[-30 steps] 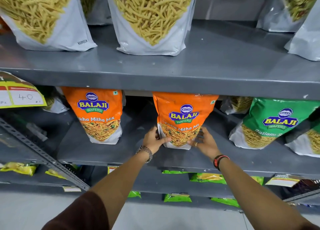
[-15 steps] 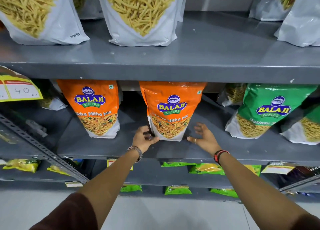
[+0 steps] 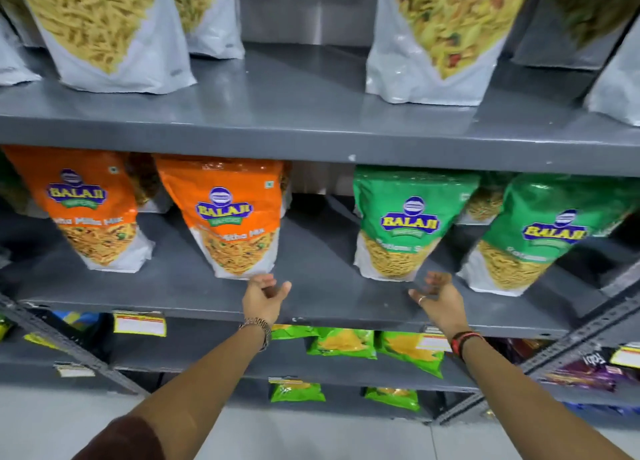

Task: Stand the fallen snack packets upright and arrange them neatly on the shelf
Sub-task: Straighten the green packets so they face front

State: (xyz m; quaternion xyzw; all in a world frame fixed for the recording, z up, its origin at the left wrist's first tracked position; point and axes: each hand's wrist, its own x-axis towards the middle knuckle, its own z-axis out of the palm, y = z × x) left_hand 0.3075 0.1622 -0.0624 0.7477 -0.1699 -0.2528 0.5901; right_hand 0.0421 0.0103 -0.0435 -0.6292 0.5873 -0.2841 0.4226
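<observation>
Two orange Balaji packets stand upright on the grey middle shelf (image 3: 322, 297): one at the far left (image 3: 86, 210), one left of centre (image 3: 235, 217). To their right stand two green Balaji packets (image 3: 405, 224) (image 3: 540, 238). My left hand (image 3: 265, 297) hovers open just below the right bottom corner of the centre orange packet, apart from it. Over the shelf's front edge, my right hand (image 3: 436, 297) is open below the first green packet's right bottom corner, holding nothing. More packets stand behind, partly hidden.
Large white pouches of yellow snacks (image 3: 104, 33) (image 3: 436, 37) stand on the upper shelf (image 3: 311, 113). Small green packets (image 3: 343, 343) lie on lower shelves with price tags (image 3: 138, 322). Slanted metal braces (image 3: 69, 348) cross the lower left and right. Pale floor below.
Both hands have let go of the centre orange packet and shifted right. The view has swung right, bringing both green packets into full sight.
</observation>
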